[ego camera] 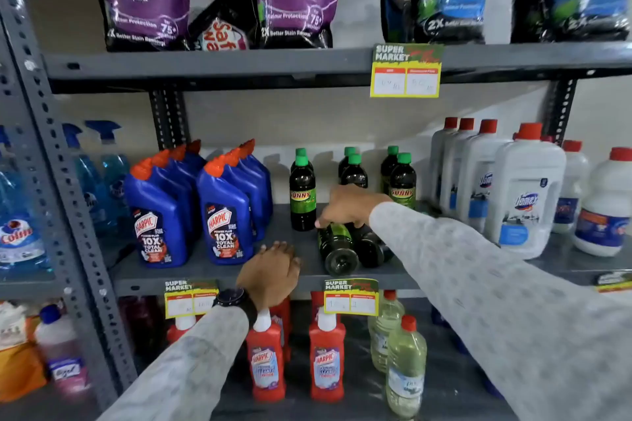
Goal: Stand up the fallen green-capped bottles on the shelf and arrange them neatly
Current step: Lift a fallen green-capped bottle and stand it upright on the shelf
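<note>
Reaching over two fallen green-capped bottles (337, 244) lying side by side on the middle shelf (212, 268), bases outward, just in front of the standing Sunny bottles (302, 193), the right hand (349, 207) curls its fingers (323, 220) around the nearer one, while the left hand (270, 272) rests loose and empty on the shelf edge to the left of them. Lifting by the body and tipping the cap up before sliding it into the row would likely avoid knocking its neighbours.
</note>
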Tool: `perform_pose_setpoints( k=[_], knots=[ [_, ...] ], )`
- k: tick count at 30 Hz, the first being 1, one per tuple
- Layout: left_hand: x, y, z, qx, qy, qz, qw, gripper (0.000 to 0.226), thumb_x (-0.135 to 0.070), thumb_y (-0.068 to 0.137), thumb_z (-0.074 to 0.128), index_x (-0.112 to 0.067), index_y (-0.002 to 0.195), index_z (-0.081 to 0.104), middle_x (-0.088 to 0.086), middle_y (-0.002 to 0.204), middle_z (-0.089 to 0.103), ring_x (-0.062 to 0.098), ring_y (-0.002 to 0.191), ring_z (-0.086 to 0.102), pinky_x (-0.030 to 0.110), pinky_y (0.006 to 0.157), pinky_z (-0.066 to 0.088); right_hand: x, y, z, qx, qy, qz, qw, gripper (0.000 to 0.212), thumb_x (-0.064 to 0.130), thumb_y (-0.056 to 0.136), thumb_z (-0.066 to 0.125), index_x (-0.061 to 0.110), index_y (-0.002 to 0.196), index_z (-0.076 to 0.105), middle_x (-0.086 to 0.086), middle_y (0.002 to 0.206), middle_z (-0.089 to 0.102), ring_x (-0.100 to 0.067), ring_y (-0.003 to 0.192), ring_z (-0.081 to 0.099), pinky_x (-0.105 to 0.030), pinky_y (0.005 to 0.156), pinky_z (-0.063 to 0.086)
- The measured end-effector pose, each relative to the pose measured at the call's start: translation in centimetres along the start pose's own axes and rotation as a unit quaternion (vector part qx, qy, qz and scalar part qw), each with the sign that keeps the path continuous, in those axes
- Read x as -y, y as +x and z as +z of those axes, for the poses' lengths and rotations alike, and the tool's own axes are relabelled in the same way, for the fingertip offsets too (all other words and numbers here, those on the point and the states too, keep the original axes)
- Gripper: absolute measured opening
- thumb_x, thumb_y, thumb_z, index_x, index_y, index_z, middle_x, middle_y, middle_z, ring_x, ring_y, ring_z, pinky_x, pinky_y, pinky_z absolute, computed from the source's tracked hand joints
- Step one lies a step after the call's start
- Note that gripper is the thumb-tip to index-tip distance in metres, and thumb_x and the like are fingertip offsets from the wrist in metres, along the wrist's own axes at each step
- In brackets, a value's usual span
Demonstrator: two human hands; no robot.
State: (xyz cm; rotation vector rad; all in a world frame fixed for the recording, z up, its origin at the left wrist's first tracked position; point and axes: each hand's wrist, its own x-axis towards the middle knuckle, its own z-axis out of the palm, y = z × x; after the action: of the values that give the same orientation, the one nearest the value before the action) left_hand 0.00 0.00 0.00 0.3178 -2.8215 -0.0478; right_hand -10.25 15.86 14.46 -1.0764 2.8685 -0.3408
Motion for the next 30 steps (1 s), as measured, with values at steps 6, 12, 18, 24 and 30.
perform_pose_setpoints(
  k=[6, 12, 18, 24, 30],
  knots=[
    [0.3, 0.3, 0.7, -0.015, -0.009, -0.005, 1.000, 0.062, -0.038, 0.103, 0.020, -0.006, 0.154, 0.034, 0.013, 0.163, 0.034, 0.023, 0.152, 0.027, 0.040, 0.125, 0.017, 0.8, 2.3, 0.6, 0.070, 0.031, 0.087, 0.993, 0.071, 0.050, 0.088, 0.078, 0.009, 0.141, 0.055, -0.016, 0.129, 0.064, -0.035, 0.109, 0.067, -0.041, 0.100, 0.054],
    [0.4, 0.1, 0.8, -0.029, -0.017, -0.006, 0.999, 0.063, -0.041, 0.102, 0.019, -0.007, 0.152, 0.038, 0.012, 0.160, 0.039, 0.022, 0.149, 0.033, 0.039, 0.123, 0.019, 0.3, 3.2, 1.4, 0.084, 0.096, 0.115, 0.985, 0.067, 0.033, 0.086, 0.084, 0.005, 0.139, 0.056, -0.017, 0.136, 0.062, -0.038, 0.121, 0.065, -0.047, 0.104, 0.055],
    [0.4, -0.1, 1.0, -0.039, -0.020, -0.012, 0.999, 0.066, -0.042, 0.098, 0.018, -0.008, 0.150, 0.041, 0.012, 0.159, 0.041, 0.022, 0.148, 0.034, 0.037, 0.123, 0.019, -0.4, 3.6, -0.2, -0.016, 0.259, 0.091, 0.962, 0.039, 0.029, 0.078, 0.089, 0.010, 0.095, 0.060, -0.014, 0.104, 0.070, -0.031, 0.089, 0.074, -0.038, 0.064, 0.063],
    [0.5, 0.1, 1.3, -0.036, -0.020, -0.017, 0.999, 0.065, -0.042, 0.101, 0.019, -0.007, 0.152, 0.038, 0.011, 0.162, 0.037, 0.020, 0.150, 0.030, 0.036, 0.125, 0.016, -0.3, 1.1, -0.6, -0.235, 0.305, 0.014, 0.923, 0.051, 0.048, 0.065, 0.088, 0.018, 0.102, 0.069, 0.003, 0.094, 0.075, -0.019, 0.087, 0.074, -0.035, 0.076, 0.062],
    [0.1, -0.1, 0.9, -0.030, -0.023, -0.019, 0.999, 0.066, -0.041, 0.099, 0.017, -0.009, 0.152, 0.039, 0.009, 0.162, 0.036, 0.019, 0.151, 0.028, 0.036, 0.126, 0.016, -0.3, 0.7, 3.4, -0.312, 0.222, -0.032, 0.923, 0.073, 0.045, 0.071, 0.087, 0.013, 0.129, 0.058, -0.005, 0.119, 0.070, -0.025, 0.113, 0.066, -0.032, 0.085, 0.050]
  ],
)
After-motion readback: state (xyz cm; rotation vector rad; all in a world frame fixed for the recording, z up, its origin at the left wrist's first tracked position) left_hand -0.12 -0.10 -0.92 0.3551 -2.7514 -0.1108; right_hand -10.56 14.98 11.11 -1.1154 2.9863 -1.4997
